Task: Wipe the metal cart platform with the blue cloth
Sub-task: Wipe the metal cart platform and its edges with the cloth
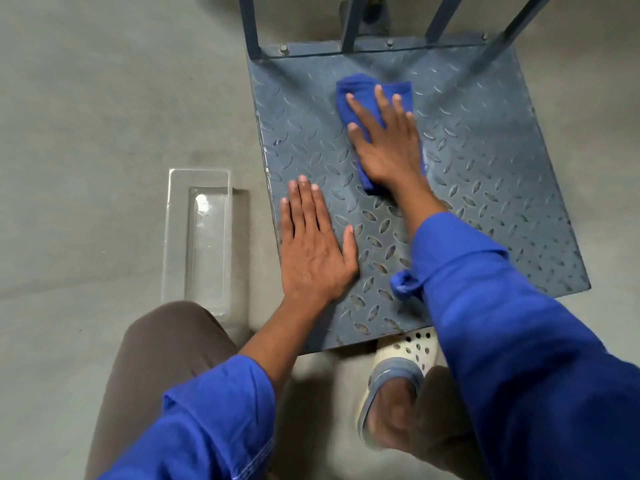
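The metal cart platform [485, 150] is a grey-blue plate with a raised diamond tread, low on the floor. A folded blue cloth [360, 95] lies on its middle, toward the back. My right hand [384, 140] presses flat on the cloth, fingers spread, so the cloth shows beyond the fingertips and under the wrist. My left hand [313, 244] rests flat on the platform's near left part, fingers together, holding nothing.
Dark blue upright bars [251, 26] rise from the platform's far edge, bolted to a strip. A clear plastic tray [204, 237] lies on the grey floor left of the platform. My foot in a pale perforated clog [398, 372] stands at the platform's near edge.
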The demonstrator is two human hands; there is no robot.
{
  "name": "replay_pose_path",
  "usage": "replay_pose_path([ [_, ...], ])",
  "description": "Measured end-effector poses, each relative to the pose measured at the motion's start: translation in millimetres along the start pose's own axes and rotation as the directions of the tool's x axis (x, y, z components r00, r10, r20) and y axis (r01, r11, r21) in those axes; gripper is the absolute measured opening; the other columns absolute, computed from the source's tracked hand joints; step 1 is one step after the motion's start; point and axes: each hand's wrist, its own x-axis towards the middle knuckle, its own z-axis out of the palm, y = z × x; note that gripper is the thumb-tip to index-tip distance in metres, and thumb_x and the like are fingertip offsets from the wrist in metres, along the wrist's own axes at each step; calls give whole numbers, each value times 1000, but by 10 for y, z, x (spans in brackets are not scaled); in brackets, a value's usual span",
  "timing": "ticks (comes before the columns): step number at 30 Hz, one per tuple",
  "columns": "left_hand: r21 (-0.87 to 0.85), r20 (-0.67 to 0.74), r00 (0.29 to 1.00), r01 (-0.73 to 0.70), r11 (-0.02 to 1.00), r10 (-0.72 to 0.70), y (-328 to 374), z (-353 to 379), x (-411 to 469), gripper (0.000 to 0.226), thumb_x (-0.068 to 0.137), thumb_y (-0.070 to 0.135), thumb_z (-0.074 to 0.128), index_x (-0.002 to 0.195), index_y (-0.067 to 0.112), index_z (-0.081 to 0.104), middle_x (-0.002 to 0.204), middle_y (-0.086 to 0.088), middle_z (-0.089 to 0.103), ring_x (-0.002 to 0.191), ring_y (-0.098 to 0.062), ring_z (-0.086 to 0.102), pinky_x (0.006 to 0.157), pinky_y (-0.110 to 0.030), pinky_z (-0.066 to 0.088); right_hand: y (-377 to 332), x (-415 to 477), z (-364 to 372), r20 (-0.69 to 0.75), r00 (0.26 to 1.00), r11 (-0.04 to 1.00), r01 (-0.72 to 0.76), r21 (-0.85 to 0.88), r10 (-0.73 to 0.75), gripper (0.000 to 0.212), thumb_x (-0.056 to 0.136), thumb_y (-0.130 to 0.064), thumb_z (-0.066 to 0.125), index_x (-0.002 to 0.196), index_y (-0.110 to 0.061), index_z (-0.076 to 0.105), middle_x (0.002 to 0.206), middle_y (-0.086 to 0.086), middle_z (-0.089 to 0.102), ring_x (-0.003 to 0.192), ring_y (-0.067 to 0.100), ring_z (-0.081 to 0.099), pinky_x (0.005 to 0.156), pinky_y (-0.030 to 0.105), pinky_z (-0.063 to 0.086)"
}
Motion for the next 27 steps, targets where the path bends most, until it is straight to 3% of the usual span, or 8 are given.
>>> replay_pose_path([
  [5, -7, -15, 1000, -8, 1000, 8, -15, 30, 64, 86, 110, 52, 30, 170, -4, 5, 180, -23, -6, 169, -34, -9, 137, -51, 1, -224, -271, 84, 41, 967, 968, 251, 25, -252, 54, 112, -56, 31, 165, -52, 23, 180, -7, 8, 167, 26, 3, 134, 46, 3],
  [8, 1, -2, 1000, 1, 1000, -1, -13, 14, 56, 87, 110, 53, 28, 171, -3, 3, 180, -24, -8, 168, -34, -11, 137, -53, 2, 261, -563, 55, 13, 987, 987, 160, 21, -161, 54, 111, -58, 32, 165, -52, 25, 179, -10, 10, 167, 23, 5, 135, 47, 8],
  [12, 13, 25, 999, -44, 999, 44, 60, -10, 162, 84, 109, 51, 22, 171, -2, 0, 180, -23, -11, 168, -34, -14, 137, -53, 1, 538, -149, -111, -5, 998, 998, -58, 6, 58, 55, 110, -61, 27, 164, -55, 22, 180, -10, 7, 167, 26, 5, 134, 51, 10],
  [16, 12, 11, 997, -77, 997, 77, 140, 25, 465, 81, 108, 47, 17, 171, -1, 3, 181, -21, -5, 169, -32, -8, 137, -51, -1, 188, -49, -69, 20, 996, 996, 84, -2, -84, 55, 111, -57, 28, 165, -52, 21, 180, -6, 7, 167, 28, 5, 134, 49, 6],
  [18, 13, 19, 996, -89, 996, 88, 161, 45, 532, 80, 109, 47, 17, 171, -1, 2, 181, -20, -7, 169, -32, -9, 137, -51, -2, 347, -336, -26, 9, 989, 989, 145, 13, -145, 55, 110, -57, 30, 165, -51, 25, 179, -10, 10, 167, 24, 6, 134, 46, 7],
  [24, 21, 11, 997, -82, 996, 82, 249, 34, 591, 79, 109, 45, 18, 171, -1, -1, 180, -22, -9, 168, -33, -11, 137, -54, 0, 997, -156, -212, -47, 980, 980, -192, 58, 195, 56, 110, -61, 28, 165, -54, 21, 180, -9, 6, 167, 24, 2, 134, 51, 7],
  [25, 15, 4, 997, -73, 997, 73, 291, 33, 630, 79, 108, 43, 18, 171, -2, 0, 180, -22, -8, 168, -34, -10, 137, -54, 0, 907, -77, -188, -48, 984, 984, -170, 55, 173, 56, 110, -61, 27, 165, -54, 21, 180, -7, 6, 167, 26, 3, 134, 52, 7],
  [27, 9, 9, 998, -66, 998, 66, 353, 21, 702, 78, 107, 40, 20, 171, -2, 3, 180, -22, -6, 169, -34, -8, 137, -54, 0, 717, -101, -115, -20, 999, 999, 40, -9, -40, 56, 110, -59, 28, 165, -52, 24, 180, -6, 8, 167, 28, 5, 134, 50, 6],
])
